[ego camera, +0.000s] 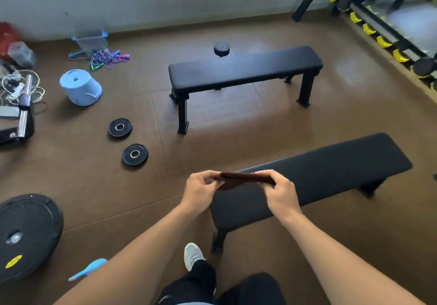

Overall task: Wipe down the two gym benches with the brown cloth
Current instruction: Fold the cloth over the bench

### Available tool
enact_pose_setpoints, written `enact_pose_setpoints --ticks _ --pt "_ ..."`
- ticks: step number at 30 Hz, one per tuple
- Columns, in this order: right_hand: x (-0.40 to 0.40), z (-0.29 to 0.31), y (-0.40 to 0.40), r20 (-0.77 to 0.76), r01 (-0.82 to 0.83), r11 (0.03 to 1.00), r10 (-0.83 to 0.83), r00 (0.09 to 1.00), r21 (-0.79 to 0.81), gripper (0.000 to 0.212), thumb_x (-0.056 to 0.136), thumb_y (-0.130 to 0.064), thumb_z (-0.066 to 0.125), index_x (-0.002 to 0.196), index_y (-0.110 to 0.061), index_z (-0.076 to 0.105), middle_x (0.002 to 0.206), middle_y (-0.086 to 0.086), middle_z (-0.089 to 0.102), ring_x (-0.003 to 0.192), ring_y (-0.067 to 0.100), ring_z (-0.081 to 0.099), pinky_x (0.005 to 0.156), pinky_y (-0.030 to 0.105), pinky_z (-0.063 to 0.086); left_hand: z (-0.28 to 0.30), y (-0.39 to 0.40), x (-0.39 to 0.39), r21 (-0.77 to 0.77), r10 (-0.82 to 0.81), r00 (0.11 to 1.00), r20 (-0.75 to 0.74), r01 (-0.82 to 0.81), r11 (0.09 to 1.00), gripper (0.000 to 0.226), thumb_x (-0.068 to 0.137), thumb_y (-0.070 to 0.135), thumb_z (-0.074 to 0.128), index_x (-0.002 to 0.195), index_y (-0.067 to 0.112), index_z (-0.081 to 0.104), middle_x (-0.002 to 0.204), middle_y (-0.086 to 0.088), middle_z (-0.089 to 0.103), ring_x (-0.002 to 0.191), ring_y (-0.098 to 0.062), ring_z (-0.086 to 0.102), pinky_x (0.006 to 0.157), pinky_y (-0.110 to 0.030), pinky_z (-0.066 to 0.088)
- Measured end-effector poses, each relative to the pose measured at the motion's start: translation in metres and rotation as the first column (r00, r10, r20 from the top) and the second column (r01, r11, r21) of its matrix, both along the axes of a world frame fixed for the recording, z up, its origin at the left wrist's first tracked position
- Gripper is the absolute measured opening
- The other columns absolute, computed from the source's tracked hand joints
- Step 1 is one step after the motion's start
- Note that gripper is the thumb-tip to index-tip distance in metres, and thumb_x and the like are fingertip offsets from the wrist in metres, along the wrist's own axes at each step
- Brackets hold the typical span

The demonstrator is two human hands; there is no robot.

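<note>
head view, going left to right: at nine o'clock a tangle of cords (14,87) and a metal bar (23,113) lie on the brown floor (260,120). at eight o'clock sits a big black weight plate (28,233) with a yellow sticker, and just right of it a light blue brush (87,269). toward ten o'clock a light blue bucket (79,87) stands upside down, with skipping ropes (104,58) past it near the wall. two small black weight plates (120,127) (135,154) lie between the bucket and the middle of the floor.

at the centre the left hand (201,191) and the right hand (281,191) hold the brown cloth (246,179) stretched between them, fingers and thumbs of each hand pinching one end. the cloth is in the air just above the near bench's (331,174) left end, not touching it as far as can be told. this bench runs from six o'clock out toward three o'clock.

the far bench (243,68) stands at twelve o'clock, well apart from the near one, with a small black disc (221,48) on the floor behind it. at two o'clock a rack (378,32) of black and yellow weights lines the edge.
</note>
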State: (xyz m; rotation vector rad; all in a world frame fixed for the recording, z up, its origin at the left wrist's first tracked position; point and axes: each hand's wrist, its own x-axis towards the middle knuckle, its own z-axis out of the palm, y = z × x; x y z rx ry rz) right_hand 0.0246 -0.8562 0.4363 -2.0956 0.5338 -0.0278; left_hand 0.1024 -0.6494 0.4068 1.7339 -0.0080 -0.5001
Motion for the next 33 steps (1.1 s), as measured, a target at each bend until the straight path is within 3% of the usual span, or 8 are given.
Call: enact_pose_setpoints --ticks 6,10,12,16,18,26,30,33 --pt "-0.011 -0.08 -0.034 -0.173 -0.13 0.991 0.125 0.977 -0.015 0.033 0.096 -0.007 0.066 0.107 -0.037 0.074 0.121 -0.012 0.069 0.125 0.0 0.054 0.105 0.017 0.039 -0.06 -0.022 -0.023 0.144 0.01 0.992 -0.129 0.008 0.989 0.024 0.088 0.009 0.076 0.087 0.032 0.08 0.091 0.011 0.079 0.094 -0.009 0.073 0.092 -0.032 0.056" --pt "-0.036 -0.189 -0.057 -0.408 -0.303 0.953 0.266 0.873 -0.027 0.038 0.099 -0.006 0.057 0.117 -0.036 0.072 0.134 -0.01 0.064 0.14 0.005 0.045 0.117 0.03 0.037 -0.154 -0.042 -0.058 0.272 0.016 0.957 -0.288 0.066 0.96 0.033 0.089 0.007 0.07 0.086 0.039 0.078 0.085 0.021 0.076 0.088 -0.002 0.071 0.084 -0.026 0.055" --pt "-0.048 -0.232 -0.068 -0.468 -0.41 0.912 0.375 0.801 0.028 0.041 0.1 -0.008 0.056 0.113 -0.044 0.07 0.127 -0.016 0.065 0.136 0.004 0.049 0.115 0.029 0.039 -0.195 -0.048 -0.077 0.317 0.039 0.931 -0.364 0.084 0.945 0.037 0.09 0.002 0.067 0.08 0.037 0.076 0.081 0.026 0.073 0.078 -0.001 0.068 0.074 -0.014 0.049" --pt "-0.05 -0.289 -0.093 -0.544 -0.559 0.818 0.532 0.649 0.134 0.028 0.101 -0.018 0.056 0.109 -0.042 0.069 0.111 -0.02 0.066 0.108 0.001 0.06 0.096 0.026 0.049 -0.26 -0.061 -0.104 0.354 0.085 0.879 -0.468 0.099 0.93 0.021 0.088 0.012 0.072 0.08 0.032 0.076 0.082 0.005 0.077 0.068 -0.001 0.062 0.072 -0.029 0.05" --pt "-0.044 -0.305 -0.104 -0.545 -0.582 0.801 0.554 0.629 0.143 0.024 0.102 -0.025 0.058 0.118 -0.039 0.068 0.111 -0.023 0.065 0.108 0.001 0.06 0.093 0.023 0.049 -0.273 -0.067 -0.107 0.364 0.128 0.879 -0.459 0.054 0.93 0.017 0.09 0.011 0.071 0.082 0.026 0.076 0.082 0.011 0.076 0.069 0.005 0.061 0.073 -0.022 0.047" --pt "0.028 -0.324 -0.105 -0.424 -0.57 0.815 0.556 0.715 0.107 0.016 0.1 -0.03 0.063 0.113 -0.039 0.068 0.096 -0.021 0.071 0.086 0.003 0.063 0.077 0.026 0.048 -0.289 -0.078 -0.072 0.383 0.315 0.888 -0.334 -0.177 0.907 0.012 0.094 0.021 0.069 0.089 0.03 0.075 0.081 0.01 0.076 0.078 -0.001 0.068 0.071 -0.014 0.048" --pt "0.056 -0.342 -0.092 -0.327 -0.45 0.887 0.398 0.857 -0.102 0.036 0.102 -0.029 0.061 0.137 -0.03 0.06 0.134 -0.015 0.059 0.121 0.007 0.051 0.106 0.031 0.044 -0.304 -0.077 -0.035 0.392 0.472 0.849 -0.236 -0.361 0.846 0.012 0.09 0.024 0.075 0.101 0.027 0.073 0.092 0.01 0.075 0.088 -0.001 0.068 0.079 -0.013 0.049" --pt "0.053 -0.356 -0.067 -0.383 -0.504 0.853 0.423 0.821 -0.138 0.046 0.104 -0.032 0.057 0.149 -0.032 0.049 0.156 -0.011 0.043 0.143 0.011 0.036 0.121 0.04 0.035 -0.323 -0.072 -0.023 0.454 0.512 0.829 -0.225 -0.375 0.808 0.021 0.089 0.023 0.075 0.109 0.026 0.068 0.102 0.009 0.072 0.094 -0.003 0.067 0.089 -0.024 0.052"
